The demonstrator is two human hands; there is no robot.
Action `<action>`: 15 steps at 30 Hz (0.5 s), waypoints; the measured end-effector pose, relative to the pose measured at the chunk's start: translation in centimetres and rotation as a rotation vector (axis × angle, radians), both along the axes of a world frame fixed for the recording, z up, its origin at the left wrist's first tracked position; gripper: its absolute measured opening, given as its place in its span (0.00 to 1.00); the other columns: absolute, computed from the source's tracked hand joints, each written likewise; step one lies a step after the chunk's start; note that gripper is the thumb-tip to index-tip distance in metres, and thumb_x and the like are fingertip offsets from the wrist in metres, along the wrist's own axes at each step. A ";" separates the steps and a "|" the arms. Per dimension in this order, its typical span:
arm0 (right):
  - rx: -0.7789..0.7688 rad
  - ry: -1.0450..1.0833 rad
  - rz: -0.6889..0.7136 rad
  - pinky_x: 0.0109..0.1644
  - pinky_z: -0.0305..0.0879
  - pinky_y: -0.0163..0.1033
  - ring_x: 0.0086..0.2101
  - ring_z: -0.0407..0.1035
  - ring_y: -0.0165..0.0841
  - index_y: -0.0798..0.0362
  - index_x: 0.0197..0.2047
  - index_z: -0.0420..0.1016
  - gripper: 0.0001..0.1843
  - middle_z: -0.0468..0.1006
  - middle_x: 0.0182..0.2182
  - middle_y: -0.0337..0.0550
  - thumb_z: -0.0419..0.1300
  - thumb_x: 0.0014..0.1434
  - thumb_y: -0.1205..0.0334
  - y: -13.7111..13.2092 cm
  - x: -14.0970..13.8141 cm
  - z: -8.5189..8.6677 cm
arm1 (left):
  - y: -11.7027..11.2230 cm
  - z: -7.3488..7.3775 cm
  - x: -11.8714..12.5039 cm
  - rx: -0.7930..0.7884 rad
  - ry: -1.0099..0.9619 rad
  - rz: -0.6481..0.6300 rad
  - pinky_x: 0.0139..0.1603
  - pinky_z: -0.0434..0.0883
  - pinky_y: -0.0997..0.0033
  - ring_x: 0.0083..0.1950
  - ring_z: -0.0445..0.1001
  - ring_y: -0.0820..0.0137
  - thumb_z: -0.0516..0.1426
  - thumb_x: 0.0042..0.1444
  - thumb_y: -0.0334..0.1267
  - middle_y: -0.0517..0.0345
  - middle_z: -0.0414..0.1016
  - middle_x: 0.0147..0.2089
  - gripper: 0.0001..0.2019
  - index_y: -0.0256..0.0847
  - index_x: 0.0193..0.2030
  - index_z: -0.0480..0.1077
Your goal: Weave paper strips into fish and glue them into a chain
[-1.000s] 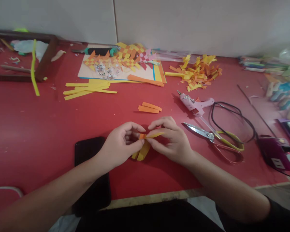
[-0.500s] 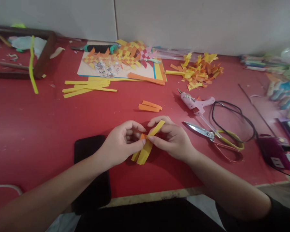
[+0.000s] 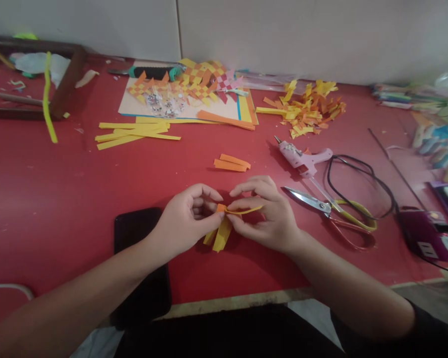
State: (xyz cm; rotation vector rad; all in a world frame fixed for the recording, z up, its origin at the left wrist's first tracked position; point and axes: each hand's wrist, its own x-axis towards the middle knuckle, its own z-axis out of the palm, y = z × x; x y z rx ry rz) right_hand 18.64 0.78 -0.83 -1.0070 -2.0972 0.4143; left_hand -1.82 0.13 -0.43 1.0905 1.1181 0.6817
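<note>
Near the table's front edge my left hand (image 3: 188, 214) pinches a small piece of yellow and orange paper strips (image 3: 221, 236) between thumb and fingers. Its yellow tails hang down toward me, and an orange bit shows at the top. From the right, my right hand (image 3: 267, 211) has its thumb and fingers around a yellow strip that sticks out sideways from the piece. Just beyond the hands lie short orange strips (image 3: 231, 163). Farther back on the left is a bunch of long yellow strips (image 3: 134, 134). My fingers partly hide the paper piece.
A black phone (image 3: 142, 278) lies under my left forearm. To the right are scissors (image 3: 309, 200) and a pink glue gun (image 3: 300, 158) with a black cord. Paper scraps (image 3: 309, 112) and woven paper pieces (image 3: 201, 79) lie at the back. A wooden tray (image 3: 80, 62) stands far left.
The yellow strip that pointed up and right has swung down to lie nearly level toward the right. My right hand's fingers have spread and shifted slightly; my left hand keeps its pinch.
</note>
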 end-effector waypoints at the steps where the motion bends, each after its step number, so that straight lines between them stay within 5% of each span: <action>1: 0.019 -0.003 0.000 0.46 0.70 0.48 0.39 0.72 0.37 0.48 0.33 0.80 0.01 0.81 0.38 0.43 0.66 0.56 0.64 0.0 0.0 0.0 | 0.0 0.1 0.0 -0.002 0.009 0.000 0.35 0.73 0.76 0.33 0.74 0.75 0.64 0.54 0.38 0.63 0.74 0.33 0.11 0.41 0.41 0.68; 10: 0.044 0.006 0.019 0.45 0.71 0.48 0.40 0.72 0.38 0.49 0.31 0.77 0.04 0.81 0.38 0.44 0.66 0.55 0.67 -0.2 -0.1 0.0 | -0.8 0.2 0.2 0.020 0.038 -0.005 0.33 0.75 0.77 0.34 0.78 0.74 0.63 0.53 0.34 0.63 0.76 0.34 0.09 0.42 0.40 0.68; 15: 0.213 -0.048 -0.025 0.45 0.71 0.49 0.39 0.74 0.38 0.49 0.40 0.74 0.11 0.80 0.40 0.45 0.67 0.53 0.67 -0.5 -0.3 0.5 | -0.7 -0.1 0.2 0.110 0.038 0.066 0.35 0.75 0.79 0.35 0.77 0.76 0.63 0.52 0.32 0.63 0.76 0.34 0.08 0.42 0.38 0.69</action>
